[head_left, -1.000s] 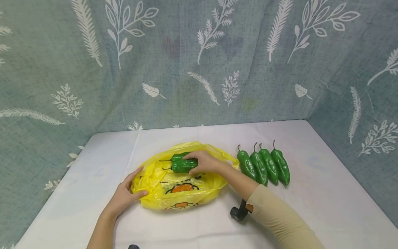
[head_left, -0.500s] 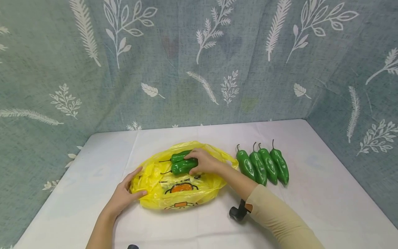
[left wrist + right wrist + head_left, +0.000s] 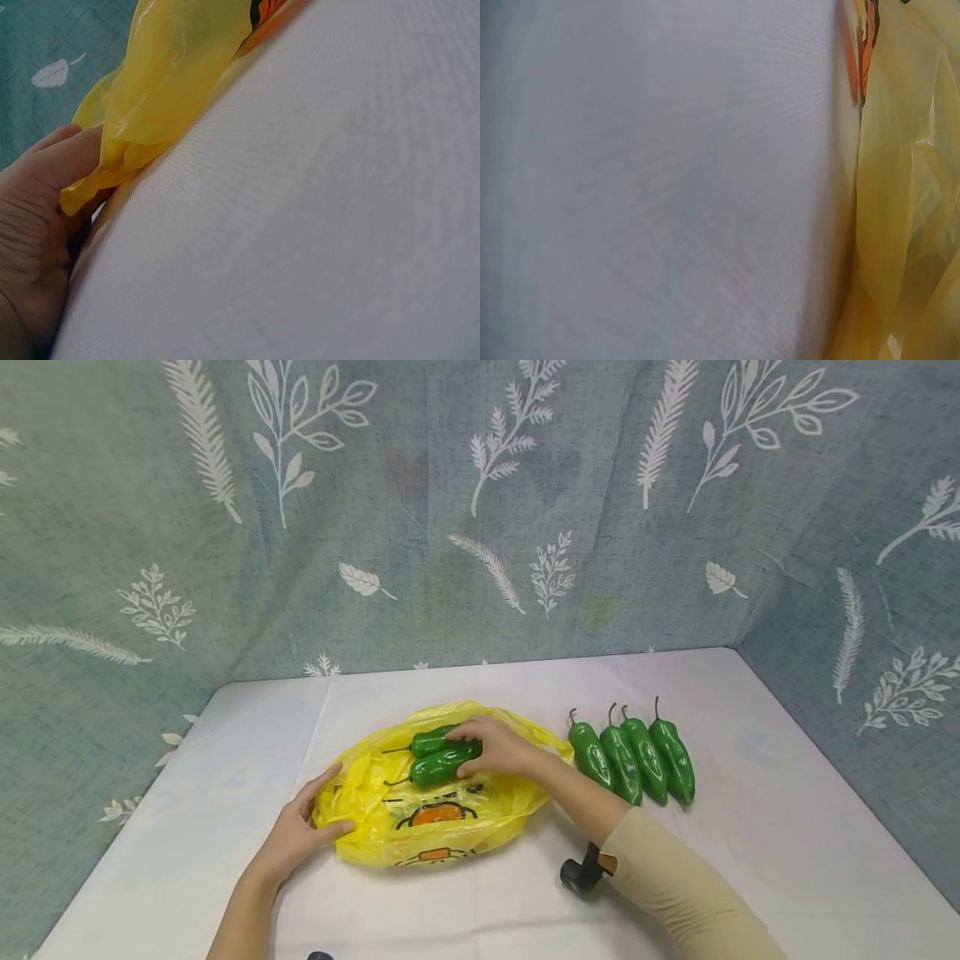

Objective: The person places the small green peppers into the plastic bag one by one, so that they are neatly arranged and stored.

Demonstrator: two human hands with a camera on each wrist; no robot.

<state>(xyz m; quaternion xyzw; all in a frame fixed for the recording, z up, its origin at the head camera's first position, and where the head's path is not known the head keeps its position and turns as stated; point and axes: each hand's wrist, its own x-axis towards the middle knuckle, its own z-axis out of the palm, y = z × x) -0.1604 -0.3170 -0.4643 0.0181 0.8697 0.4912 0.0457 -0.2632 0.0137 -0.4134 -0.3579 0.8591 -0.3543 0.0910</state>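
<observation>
A yellow plastic bag lies spread open on the white table. My left hand holds its left end, and in the left wrist view the bunched plastic passes between thumb and fingers. Inside the bag, two glossy green peppers lie side by side with stems to the left. My right hand grips the right end of the nearer green pepper. Its fingers lie close above the farther green pepper, whose right end they hide. The right wrist view shows the bag's side, without the hand.
Several more green peppers lie in a row right of the bag, close to my right forearm. The white table ends at a grey-green leaf-patterned cloth. A black wrist device hangs below the right forearm.
The nearer pepper has tilted and shifted slightly, its stem end dropping toward me and away from the farther pepper. The right fingers have moved up slightly. The left hand stays on the bag.
</observation>
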